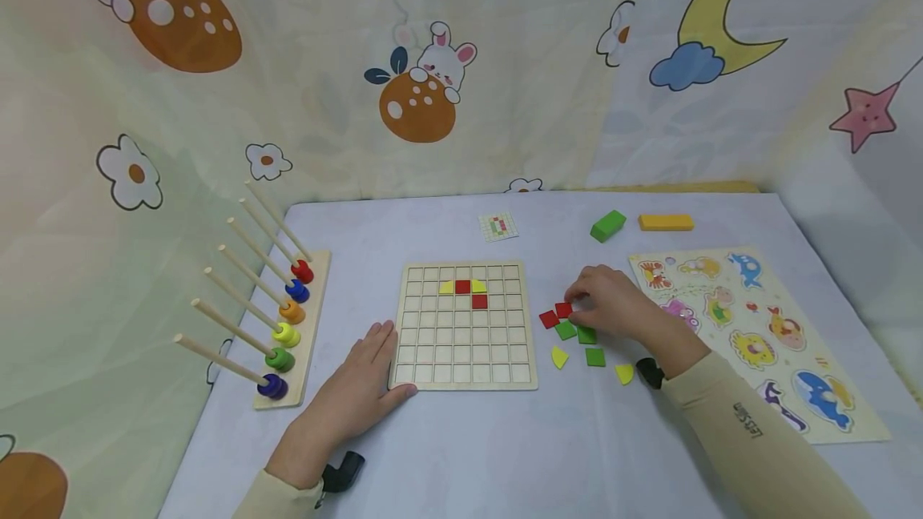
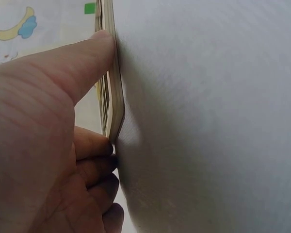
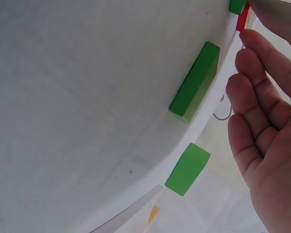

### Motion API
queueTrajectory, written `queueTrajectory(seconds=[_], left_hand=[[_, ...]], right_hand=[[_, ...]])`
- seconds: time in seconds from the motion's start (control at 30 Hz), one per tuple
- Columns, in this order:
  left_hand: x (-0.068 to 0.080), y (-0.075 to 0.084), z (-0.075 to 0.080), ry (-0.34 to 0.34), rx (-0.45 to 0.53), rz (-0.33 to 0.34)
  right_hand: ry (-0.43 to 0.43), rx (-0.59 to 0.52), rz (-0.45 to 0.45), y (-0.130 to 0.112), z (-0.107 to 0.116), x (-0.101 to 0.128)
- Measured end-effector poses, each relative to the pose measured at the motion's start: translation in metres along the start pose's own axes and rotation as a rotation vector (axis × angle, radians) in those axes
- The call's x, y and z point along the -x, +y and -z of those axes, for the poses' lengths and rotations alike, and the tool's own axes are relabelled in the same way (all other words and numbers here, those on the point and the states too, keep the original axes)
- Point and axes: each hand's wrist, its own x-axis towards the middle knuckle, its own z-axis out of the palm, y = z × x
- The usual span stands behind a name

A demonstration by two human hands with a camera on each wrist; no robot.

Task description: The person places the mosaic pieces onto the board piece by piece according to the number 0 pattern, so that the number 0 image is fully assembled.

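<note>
A square wooden grid board [image 1: 461, 343] lies in front of me, with two red squares [image 1: 479, 302] and two yellow quarter-round pieces [image 1: 446, 287] in its upper cells. My left hand [image 1: 364, 371] rests at the board's lower left corner, fingers straight along the left side and thumb [image 2: 89, 58] against the front edge. To the board's right, my right hand [image 1: 613, 307] pinches a red square tile [image 1: 563, 310] between thumb and index finger, over the loose pieces. Another red tile [image 1: 549, 319], several green tiles [image 1: 594, 356] and two yellow pieces [image 1: 623, 374] lie around it.
A peg stand with coloured rings [image 1: 317, 295] stands at the left. Behind the board lies a small pattern card [image 1: 498, 226]. A green block [image 1: 608, 226] and a yellow block [image 1: 666, 223] lie at the back right, behind an animal picture board [image 1: 721, 351].
</note>
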Motion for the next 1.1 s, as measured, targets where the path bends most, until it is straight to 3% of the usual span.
queueTrajectory(seconds=[0.27, 0.53, 0.83, 1.1], left_hand=[[0.001, -0.001, -0.001, 0.006, -0.003, -0.008], [0.001, 0.0, 0.0, 0.003, -0.012, -0.002], [0.002, 0.001, 0.001, 0.0, -0.014, 0.004], [0.001, 0.002, 0.001, 0.009, -0.004, 0.003]], right_hand=[[-0.017, 0.008, -0.015, -0.001, -0.001, 0.0], [0.007, 0.096, 0.034, -0.002, -0.003, 0.0], [0.097, 0.041, 0.107, -0.014, 0.003, 0.002], [0.09, 0.02, 0.123, -0.037, 0.004, -0.008]])
